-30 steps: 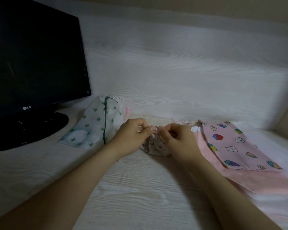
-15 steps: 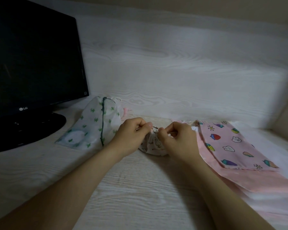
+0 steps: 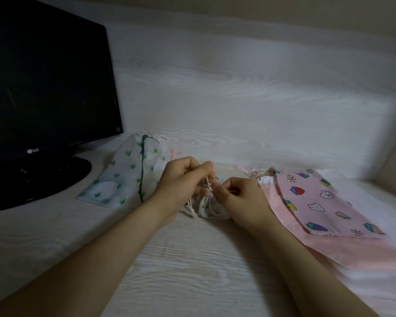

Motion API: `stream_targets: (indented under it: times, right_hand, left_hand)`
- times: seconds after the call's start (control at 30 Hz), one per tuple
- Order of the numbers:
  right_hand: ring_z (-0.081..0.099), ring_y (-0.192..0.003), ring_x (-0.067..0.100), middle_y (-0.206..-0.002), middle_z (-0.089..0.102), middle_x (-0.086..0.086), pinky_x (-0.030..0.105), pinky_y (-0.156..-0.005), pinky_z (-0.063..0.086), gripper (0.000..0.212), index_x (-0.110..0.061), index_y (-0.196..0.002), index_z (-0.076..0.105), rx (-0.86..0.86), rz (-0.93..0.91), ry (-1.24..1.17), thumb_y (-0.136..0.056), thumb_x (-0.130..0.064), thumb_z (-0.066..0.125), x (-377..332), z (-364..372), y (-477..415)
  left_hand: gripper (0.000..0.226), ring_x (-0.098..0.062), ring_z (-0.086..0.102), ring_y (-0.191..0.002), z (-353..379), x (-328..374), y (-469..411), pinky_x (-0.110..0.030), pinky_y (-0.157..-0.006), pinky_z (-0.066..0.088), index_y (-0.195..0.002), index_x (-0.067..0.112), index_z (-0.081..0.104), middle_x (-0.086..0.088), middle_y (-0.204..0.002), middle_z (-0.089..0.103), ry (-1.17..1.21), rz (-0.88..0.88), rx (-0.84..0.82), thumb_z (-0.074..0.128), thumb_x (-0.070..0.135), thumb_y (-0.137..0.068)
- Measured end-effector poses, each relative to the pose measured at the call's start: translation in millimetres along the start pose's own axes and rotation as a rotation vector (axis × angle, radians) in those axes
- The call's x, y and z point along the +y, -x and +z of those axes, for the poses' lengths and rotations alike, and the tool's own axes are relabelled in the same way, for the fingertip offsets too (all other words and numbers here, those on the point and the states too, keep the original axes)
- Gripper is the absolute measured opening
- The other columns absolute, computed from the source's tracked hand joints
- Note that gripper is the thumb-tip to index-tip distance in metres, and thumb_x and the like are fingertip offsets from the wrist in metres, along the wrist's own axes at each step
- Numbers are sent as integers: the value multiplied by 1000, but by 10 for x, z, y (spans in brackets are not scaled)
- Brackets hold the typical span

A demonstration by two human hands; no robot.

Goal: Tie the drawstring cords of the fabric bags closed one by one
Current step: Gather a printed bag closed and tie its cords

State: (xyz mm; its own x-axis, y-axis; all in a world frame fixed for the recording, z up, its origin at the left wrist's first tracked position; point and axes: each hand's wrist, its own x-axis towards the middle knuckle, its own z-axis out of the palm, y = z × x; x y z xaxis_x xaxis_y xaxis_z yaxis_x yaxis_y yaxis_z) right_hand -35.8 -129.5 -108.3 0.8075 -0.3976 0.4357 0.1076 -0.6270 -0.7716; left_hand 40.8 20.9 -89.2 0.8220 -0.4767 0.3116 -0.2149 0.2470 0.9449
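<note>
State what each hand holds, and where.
The left hand pinches the white cord above the gathered mouth of the small bag; the right hand pinches at that mouth.

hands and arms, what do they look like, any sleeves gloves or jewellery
Both are bare: the left hand and right hand wear no gloves, and no rings show. The left forearm and right forearm run to the frame edge with no sleeve, watch or bracelet in view.
</note>
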Motion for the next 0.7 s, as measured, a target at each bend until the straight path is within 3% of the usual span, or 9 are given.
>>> stream_targets:
  times: [0.07,0.13,0.3,0.5,0.6,0.7]
  right_hand:
    - [59,-60,7,-65,69,2,31,-63,48,31,-15,-73,69,2,-34,37,-95,-36,69,10,2,2]
    - [62,-63,10,-67,69,-2,35,-65,51,22,-19,-79,70,18,-91,95,-98,-30,66,21,7,-1]
    - [67,-82,3,-84,76,-12,23,-72,49,22,-21,-93,79,8,-253,60,-103,-24,59,-87,-9,42]
    - [71,-92,2,-89,78,-18,31,-84,53,11,-26,-95,84,-30,-269,-4,-96,-28,73,-51,-42,34]
    - [72,-83,3,-86,78,-16,32,-75,54,8,-24,-97,83,8,-235,-58,-92,-29,79,-16,-35,13]
    - [62,-63,-4,-81,78,-12,12,-62,38,8,-21,-96,83,52,-248,-32,-90,-24,81,-30,-52,16]
  left_hand:
    - [28,-21,66,-71,5,11,22,-26,-47,45,-87,5,57,-11,-79,68,-21,-32,-32,63,25,-106]
    - [34,-14,54,-63,6,-7,29,-23,-46,37,-83,12,55,-7,-75,61,-130,-55,-65,58,34,-109]
    - [36,-7,46,-57,61,-81,24,-17,-48,38,-95,9,61,0,-73,54,-366,-90,-111,44,36,-113]
    - [34,-6,50,-62,37,-81,11,-19,-55,40,-91,13,61,2,-73,56,-409,-95,-121,40,25,-115]
    - [27,-5,50,-65,29,-67,28,-17,-59,42,-94,12,59,3,-76,58,-433,-17,-165,42,19,-114]
    - [18,-3,53,-66,-14,-78,25,-19,-61,42,-100,12,57,5,-77,62,-502,53,-234,46,19,-112]
